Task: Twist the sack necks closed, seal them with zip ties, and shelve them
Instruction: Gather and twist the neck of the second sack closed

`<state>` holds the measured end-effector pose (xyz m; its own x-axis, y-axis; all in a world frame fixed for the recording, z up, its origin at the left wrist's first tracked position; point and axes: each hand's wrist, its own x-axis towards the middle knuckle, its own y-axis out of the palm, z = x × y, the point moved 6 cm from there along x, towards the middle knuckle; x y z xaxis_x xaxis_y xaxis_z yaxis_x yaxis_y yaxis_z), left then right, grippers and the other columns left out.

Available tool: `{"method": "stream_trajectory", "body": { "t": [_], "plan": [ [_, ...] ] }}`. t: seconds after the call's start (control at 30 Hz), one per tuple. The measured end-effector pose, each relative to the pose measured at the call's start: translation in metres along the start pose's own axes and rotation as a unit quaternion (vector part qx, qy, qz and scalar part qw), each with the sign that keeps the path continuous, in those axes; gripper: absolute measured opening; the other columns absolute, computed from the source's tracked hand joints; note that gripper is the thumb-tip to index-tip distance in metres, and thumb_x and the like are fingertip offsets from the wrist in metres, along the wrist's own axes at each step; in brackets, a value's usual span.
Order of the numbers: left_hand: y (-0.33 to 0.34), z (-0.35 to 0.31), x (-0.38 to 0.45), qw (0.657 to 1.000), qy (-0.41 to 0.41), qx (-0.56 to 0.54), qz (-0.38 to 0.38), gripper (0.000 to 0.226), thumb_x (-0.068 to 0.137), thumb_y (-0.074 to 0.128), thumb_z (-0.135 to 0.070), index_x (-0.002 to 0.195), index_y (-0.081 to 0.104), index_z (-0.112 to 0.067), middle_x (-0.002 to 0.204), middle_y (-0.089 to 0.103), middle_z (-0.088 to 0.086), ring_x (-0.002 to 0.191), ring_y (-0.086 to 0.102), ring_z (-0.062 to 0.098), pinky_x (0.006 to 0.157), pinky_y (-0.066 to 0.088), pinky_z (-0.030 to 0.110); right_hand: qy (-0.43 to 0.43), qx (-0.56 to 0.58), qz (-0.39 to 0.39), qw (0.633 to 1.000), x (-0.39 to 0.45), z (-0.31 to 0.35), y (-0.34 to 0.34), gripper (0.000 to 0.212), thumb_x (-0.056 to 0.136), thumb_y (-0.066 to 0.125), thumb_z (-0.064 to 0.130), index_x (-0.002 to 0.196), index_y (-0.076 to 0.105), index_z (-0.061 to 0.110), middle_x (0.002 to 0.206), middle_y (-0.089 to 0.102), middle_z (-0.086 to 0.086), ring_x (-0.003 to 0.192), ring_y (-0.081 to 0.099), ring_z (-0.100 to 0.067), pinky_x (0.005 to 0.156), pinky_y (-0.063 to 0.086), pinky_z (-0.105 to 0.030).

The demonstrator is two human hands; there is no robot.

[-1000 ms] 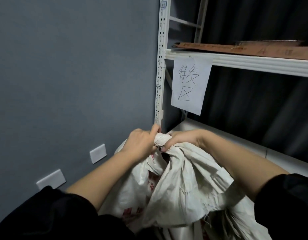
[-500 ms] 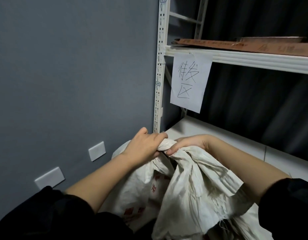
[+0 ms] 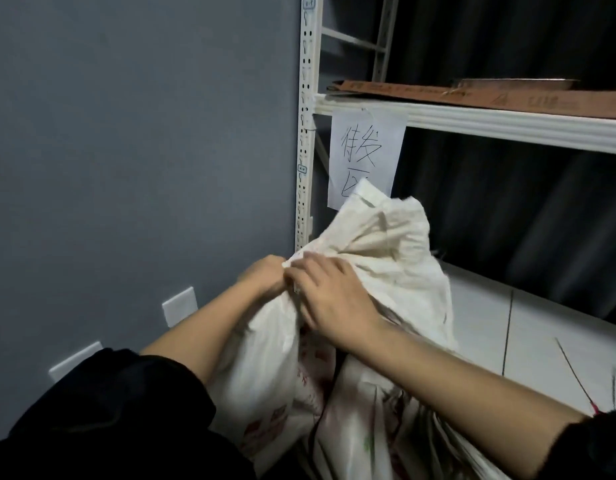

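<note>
A white sack (image 3: 379, 258) is gripped at its bunched neck by the left hand (image 3: 265, 278) and the right hand (image 3: 329, 296), side by side. Its loose top is raised before a paper sign (image 3: 367, 147) hung from a shelf (image 3: 507, 124).

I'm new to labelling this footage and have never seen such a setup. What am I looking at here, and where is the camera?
There is no machine: a person wears one camera on the head, looking forward and down at their own bare hands. The left hand and right hand both grip the bunched neck of a white woven sack, gathering it shut. No zip tie is visible on it. Behind stands a white metal shelf rack with a handwritten paper sign hanging from it and flat cardboard on the upper shelf. A grey wall is to the left.
</note>
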<state>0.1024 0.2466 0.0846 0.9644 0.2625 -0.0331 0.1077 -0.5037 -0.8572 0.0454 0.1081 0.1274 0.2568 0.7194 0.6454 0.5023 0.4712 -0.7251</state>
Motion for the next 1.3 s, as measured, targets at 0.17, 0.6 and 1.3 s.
{"method": "stream_trajectory", "body": {
  "t": [0.17,0.6,1.3],
  "plan": [
    [0.006,-0.001,-0.011,0.979,-0.006,-0.203,0.037,0.04,0.08,0.055,-0.05,0.076,0.067,-0.012,0.081,0.067,0.002,0.078,0.057,0.017,0.072,0.046,0.029,-0.073,-0.099,0.019,0.992,-0.038,-0.005,0.036,0.061,0.084,0.045,0.009,0.144,0.037,0.004,0.151,0.037,-0.011,0.142,0.027,-0.029,0.114,0.019,-0.047],
    [0.005,0.0,-0.04,0.985,0.047,-0.161,0.045,0.06,0.057,0.079,-0.056,0.106,0.052,-0.034,0.104,0.062,-0.012,0.096,0.06,0.008,0.086,0.05,0.022,-0.142,-0.168,-0.078,0.972,0.014,-0.054,0.016,0.035,0.093,0.031,0.004,0.084,0.064,0.009,0.066,0.052,-0.005,0.071,0.06,-0.027,0.108,0.038,-0.049],
    [0.016,-0.012,-0.048,0.867,0.281,0.326,-0.251,0.043,0.058,0.078,-0.01,0.085,0.046,-0.019,0.076,0.052,0.001,0.063,0.054,0.024,0.053,0.04,0.035,0.309,0.486,0.371,0.729,-0.016,-0.048,0.073,0.019,0.065,0.062,-0.007,0.072,0.056,0.01,0.06,0.052,-0.002,0.053,0.046,-0.012,0.052,0.034,-0.025]
  ]
}}
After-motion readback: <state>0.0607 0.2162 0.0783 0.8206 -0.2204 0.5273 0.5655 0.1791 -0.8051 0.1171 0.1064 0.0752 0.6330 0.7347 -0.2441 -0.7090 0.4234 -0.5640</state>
